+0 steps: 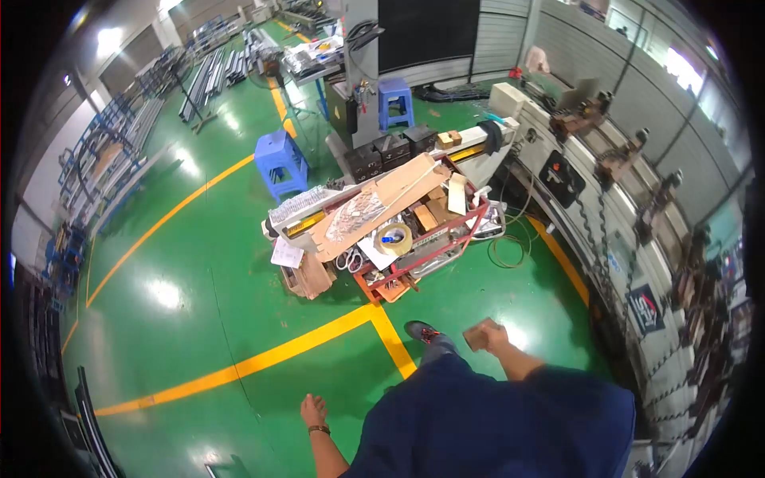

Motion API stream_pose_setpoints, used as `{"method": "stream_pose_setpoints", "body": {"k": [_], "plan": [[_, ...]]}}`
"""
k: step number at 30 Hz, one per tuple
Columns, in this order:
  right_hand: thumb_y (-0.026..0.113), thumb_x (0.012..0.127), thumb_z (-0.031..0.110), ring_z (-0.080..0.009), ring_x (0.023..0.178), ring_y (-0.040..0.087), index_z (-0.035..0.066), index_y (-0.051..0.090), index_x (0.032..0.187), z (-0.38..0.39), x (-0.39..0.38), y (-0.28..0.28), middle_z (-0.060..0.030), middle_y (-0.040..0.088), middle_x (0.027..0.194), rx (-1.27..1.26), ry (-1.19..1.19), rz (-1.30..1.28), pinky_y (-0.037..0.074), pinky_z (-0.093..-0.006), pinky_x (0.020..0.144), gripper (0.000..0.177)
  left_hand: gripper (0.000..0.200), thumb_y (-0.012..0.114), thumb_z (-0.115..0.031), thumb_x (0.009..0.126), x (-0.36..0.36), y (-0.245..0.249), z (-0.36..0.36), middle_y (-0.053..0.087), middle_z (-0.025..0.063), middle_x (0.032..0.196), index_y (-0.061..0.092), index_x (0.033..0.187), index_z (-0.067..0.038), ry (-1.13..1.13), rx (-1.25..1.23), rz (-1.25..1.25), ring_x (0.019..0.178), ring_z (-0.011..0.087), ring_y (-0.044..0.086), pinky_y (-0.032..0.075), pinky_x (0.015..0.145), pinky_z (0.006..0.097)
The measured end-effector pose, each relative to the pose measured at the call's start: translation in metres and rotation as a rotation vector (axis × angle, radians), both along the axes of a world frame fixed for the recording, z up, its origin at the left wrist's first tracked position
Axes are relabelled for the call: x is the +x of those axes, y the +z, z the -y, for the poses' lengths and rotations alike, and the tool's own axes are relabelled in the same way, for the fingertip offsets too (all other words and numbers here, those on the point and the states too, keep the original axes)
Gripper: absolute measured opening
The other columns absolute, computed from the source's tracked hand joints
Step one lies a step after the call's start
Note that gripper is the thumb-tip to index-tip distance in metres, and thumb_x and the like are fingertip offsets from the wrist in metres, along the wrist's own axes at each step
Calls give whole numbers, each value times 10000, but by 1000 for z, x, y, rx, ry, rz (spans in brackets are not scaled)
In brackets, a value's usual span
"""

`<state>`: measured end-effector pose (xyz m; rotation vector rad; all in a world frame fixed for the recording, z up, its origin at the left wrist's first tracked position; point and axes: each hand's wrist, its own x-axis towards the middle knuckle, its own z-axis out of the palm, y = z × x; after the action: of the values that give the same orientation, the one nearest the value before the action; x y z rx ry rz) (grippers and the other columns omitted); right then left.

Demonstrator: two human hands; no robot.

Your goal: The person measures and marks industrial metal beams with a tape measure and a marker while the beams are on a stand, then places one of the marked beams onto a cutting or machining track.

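Low at the centre-left, my left hand (314,411) hangs over the green floor, with a band round the wrist and its fingers curled; whether anything is in it cannot be made out. My right hand (496,338) grips a small brown flat piece (478,334) by its edge. Ahead of both hands stands a cluttered red-framed cart (446,253). On it are a long cardboard piece (398,191), a roll of tape (406,239), scissors (349,260) and small blocks.
Two blue stools (281,163) (395,102) stand beyond the cart. A long machine with chains (590,215) runs along the right. A hose (510,251) lies on the floor beside the cart. Metal profiles (209,84) lie at the upper left.
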<state>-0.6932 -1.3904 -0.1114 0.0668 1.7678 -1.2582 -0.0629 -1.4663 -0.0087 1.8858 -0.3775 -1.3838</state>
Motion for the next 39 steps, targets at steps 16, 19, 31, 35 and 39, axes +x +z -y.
{"method": "stream_pose_setpoints", "body": {"k": [16,19,31,35,39], "plan": [[630,938,563,-328,997,648,188,363,1463,426,-114,103,-133,549,1333,-12,358,-63,519,-468,735,698,564,595,-441,964,-240,-44,-172,663,203,1229,527,1325,-12,-725,437,341,950,350,694,533,796,451],[551,940,653,-381,1080,633,195,322,1522,416,-106,84,-172,503,1407,67,417,-100,490,-549,792,775,561,595,-440,964,-254,-39,-180,666,200,1221,531,1320,-11,-674,460,328,927,342,696,534,778,441],[626,923,362,-237,531,599,-37,728,747,251,-24,25,-136,605,587,201,1295,-344,488,-430,532,448,496,608,-418,992,-272,6,-105,696,102,1154,585,1317,-43,371,156,-87,942,216,665,522,769,369],[671,785,28,-231,699,636,-14,519,1229,254,15,-1,-157,629,897,63,1386,-219,498,-356,472,471,490,655,-403,968,-271,14,-143,707,96,1077,640,1252,-5,349,36,41,860,181,673,532,770,308],[612,875,126,-229,542,560,46,514,1023,265,90,32,-100,558,808,321,1639,17,404,-337,403,194,580,665,-486,925,-256,5,-258,713,109,1054,658,1240,1,684,94,32,846,190,685,545,706,342]]}}
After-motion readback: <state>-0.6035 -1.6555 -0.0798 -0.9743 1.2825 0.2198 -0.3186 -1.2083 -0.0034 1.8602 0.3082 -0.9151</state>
